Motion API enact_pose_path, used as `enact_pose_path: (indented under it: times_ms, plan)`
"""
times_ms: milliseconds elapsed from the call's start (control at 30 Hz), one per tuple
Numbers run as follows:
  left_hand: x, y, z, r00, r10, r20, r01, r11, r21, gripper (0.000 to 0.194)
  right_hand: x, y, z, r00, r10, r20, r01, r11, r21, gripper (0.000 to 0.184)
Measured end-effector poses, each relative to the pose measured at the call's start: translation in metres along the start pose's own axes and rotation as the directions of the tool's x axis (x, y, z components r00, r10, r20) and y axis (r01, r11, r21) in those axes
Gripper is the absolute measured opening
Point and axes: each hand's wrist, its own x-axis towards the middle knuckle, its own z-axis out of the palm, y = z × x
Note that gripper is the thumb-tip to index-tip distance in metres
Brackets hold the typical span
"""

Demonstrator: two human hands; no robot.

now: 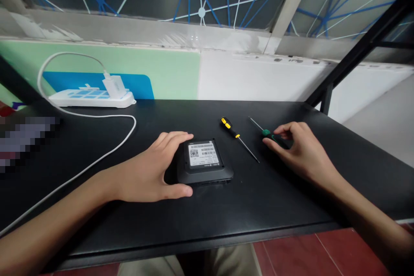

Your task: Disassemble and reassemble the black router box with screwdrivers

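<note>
A small black device point(204, 164) with a white barcode label on top lies on the black table point(246, 207). My left hand point(152, 169) wraps round its left side, thumb at the front edge and fingers at the back. My right hand point(300, 148) rests on the table to the right, its fingertips pinched on the handle of a green-and-black screwdriver point(265, 132) whose thin shaft points up and to the left. Between the hands lies a yellow-and-black screwdriver point(237, 136), untouched, tip toward the right.
A white power strip point(92, 98) with a white charger point(114, 85) plugged in sits at the back left. Its white cable point(106, 148) loops across the left of the table. A black metal frame post point(326, 95) rises at the back right. A blurred patch lies at far left.
</note>
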Motion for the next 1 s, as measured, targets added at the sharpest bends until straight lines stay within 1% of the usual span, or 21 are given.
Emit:
enact_pose_path:
  times_ms: [67,133,167,267,333,400,467,567,667,800,900,1000]
  plan:
    - [0.001,0.002,0.001,1.000,-0.006,-0.011,0.005,1.000,-0.010,0.102,0.002,-0.016,-0.001,0.997,-0.065,-0.029,0.065,0.998,-0.011,0.037]
    - [0.003,0.003,0.002,0.999,0.008,-0.052,-0.009,1.000,-0.022,0.105,0.008,-0.041,0.001,0.991,-0.133,-0.008,0.133,0.991,0.018,0.031]
    - [0.003,0.004,0.003,0.998,0.012,-0.067,-0.014,1.000,-0.024,0.106,0.012,-0.054,0.003,0.986,-0.165,0.030,0.163,0.985,0.048,0.030]
    - [0.004,0.006,0.005,0.998,-0.006,-0.069,0.006,1.000,-0.007,0.106,0.030,-0.095,0.018,0.947,-0.220,0.232,0.198,0.973,0.115,0.033]
    - [0.004,0.008,0.006,0.998,-0.028,-0.062,0.028,1.000,0.006,0.107,0.039,-0.117,0.030,0.910,-0.205,0.362,0.180,0.978,0.101,0.037]
    - [0.004,0.009,0.005,0.997,-0.038,-0.063,0.039,0.999,0.013,0.108,0.042,-0.129,0.040,0.895,-0.185,0.407,0.179,0.982,0.051,0.042]
    - [0.005,0.010,0.005,0.997,-0.044,-0.059,0.045,0.999,0.015,0.108,0.039,-0.134,0.046,0.892,-0.194,0.408,0.188,0.981,0.054,0.045]
    - [0.006,0.010,0.008,0.997,-0.044,-0.059,0.045,0.999,0.022,0.106,0.029,-0.132,0.048,0.905,-0.171,0.389,0.137,0.984,0.113,0.043]
    - [0.008,0.008,0.014,0.994,-0.010,-0.107,0.014,0.999,0.036,0.103,0.024,-0.129,0.045,0.913,-0.120,0.390,0.065,0.987,0.149,0.043]
    - [0.010,0.010,0.017,0.989,-0.005,-0.148,0.013,0.998,0.053,0.096,0.025,-0.129,0.042,0.912,-0.111,0.396,0.054,0.987,0.152,0.041]
    - [0.015,0.017,0.010,0.994,-0.035,-0.103,0.044,0.996,0.083,0.099,0.026,-0.130,0.045,0.912,-0.109,0.394,0.059,0.989,0.136,0.040]
    - [0.024,0.023,-0.002,0.998,-0.058,0.019,0.055,0.989,0.137,0.111,0.026,-0.130,0.049,0.920,-0.096,0.380,0.056,0.992,0.114,0.039]
